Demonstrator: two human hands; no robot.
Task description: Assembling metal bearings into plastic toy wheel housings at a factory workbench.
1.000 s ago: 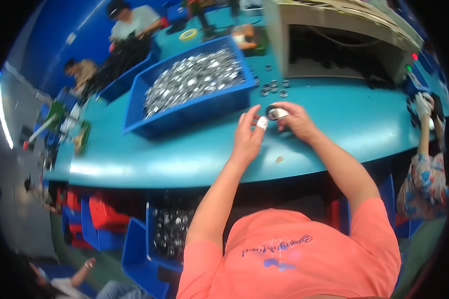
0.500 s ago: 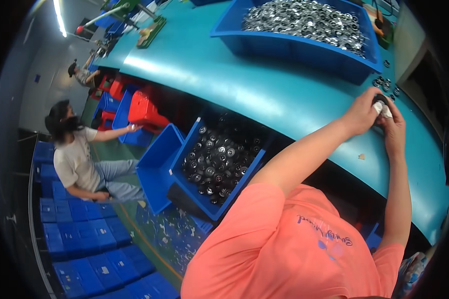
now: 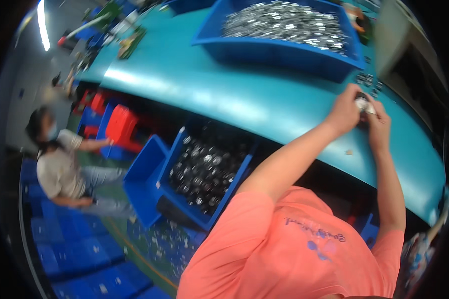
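Observation:
My left hand [image 3: 345,112] and my right hand [image 3: 379,122] meet above the green table, their fingers closed on a small black wheel [image 3: 361,103] with a pale, shiny face. Motion blur hides its finer detail, and the fingers cover part of its rim. Several small silver metal rings [image 3: 365,78] lie on the table just beyond my hands. Farther back, a blue bin [image 3: 284,49] holds a heap of similar silver parts [image 3: 289,25].
Below the table edge, another blue bin [image 3: 167,175] holds many black wheels [image 3: 204,167]; an empty-looking blue bin [image 3: 142,182] leans beside it. A person [image 3: 60,169] is at left near red stools [image 3: 120,124]. A green hand press [image 3: 130,44] stands at the table's far left.
The whole view has shifted, so the table, bins and hands appear farther left. Both hands still hold the wheel, whose pale face now shows more. The person at left has turned the head.

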